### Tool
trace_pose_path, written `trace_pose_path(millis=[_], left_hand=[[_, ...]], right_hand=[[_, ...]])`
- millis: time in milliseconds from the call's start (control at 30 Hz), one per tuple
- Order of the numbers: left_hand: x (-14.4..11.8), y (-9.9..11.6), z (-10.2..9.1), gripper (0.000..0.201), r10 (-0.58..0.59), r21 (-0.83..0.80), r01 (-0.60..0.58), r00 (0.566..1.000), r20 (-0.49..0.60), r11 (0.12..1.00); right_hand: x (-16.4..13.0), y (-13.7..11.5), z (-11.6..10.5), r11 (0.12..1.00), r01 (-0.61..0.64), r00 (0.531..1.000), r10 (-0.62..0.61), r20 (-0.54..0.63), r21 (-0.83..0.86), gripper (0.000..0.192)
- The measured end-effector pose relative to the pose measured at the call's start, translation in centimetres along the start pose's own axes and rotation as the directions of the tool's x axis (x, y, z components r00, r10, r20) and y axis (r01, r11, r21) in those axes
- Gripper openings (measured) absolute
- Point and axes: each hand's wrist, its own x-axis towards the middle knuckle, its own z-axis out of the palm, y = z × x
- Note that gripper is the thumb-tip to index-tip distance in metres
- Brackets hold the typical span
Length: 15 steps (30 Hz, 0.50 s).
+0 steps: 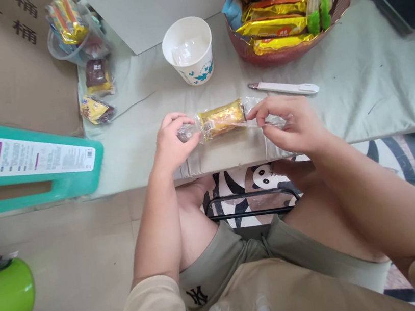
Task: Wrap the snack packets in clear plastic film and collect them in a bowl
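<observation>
L fingers [178,122] are loosely cupping one end of clear wrap [251,102], grip unclear, R fingers [263,111] pinching t'other, nearly closed, gold packet [223,118] sitting between over tabletop [138,134], light level tension prob. helping

We can read the black character 桶 twice on the brown cardboard box [18,74] and interlocked letters NY on the grey-green shorts [215,265]; the white label's [61,156] print is too small.
</observation>
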Motion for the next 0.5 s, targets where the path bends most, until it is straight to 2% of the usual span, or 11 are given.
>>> trace_pose_path(millis=[100,233,333,433,500], left_hand=[[-0.5,-0.1,-0.7,0.011,0.026,0.035,-0.026,1.0,-0.001,0.999],[-1.1,0.3,-1.5,0.007,0.143,0.058,-0.135,0.978,-0.152,0.989],[-1.9,1.3,-2.1,0.011,0.25,0.128,-0.229,0.95,-0.188,0.965],[-2.7,2.1,-2.6,0.011,0.317,0.167,-0.292,0.938,-0.142,0.942],[-3.2,2.4,-3.0,0.008,0.269,0.172,-0.251,0.959,-0.087,0.953]], right_hand=[[-0.2,-0.2,-0.1,0.998,-0.025,0.994,0.019,0.104,0.059,0.008],[-0.1,-0.2,-0.2,0.995,-0.042,0.974,0.022,0.227,0.085,0.01],[0.1,-0.2,-0.2,0.994,0.013,0.96,-0.043,0.278,0.11,0.011],[0.0,0.0,-0.1,0.989,0.032,0.946,-0.077,0.314,0.147,0.037],[-0.1,0.1,0.0,0.989,0.012,0.946,-0.06,0.319,0.148,0.053]])
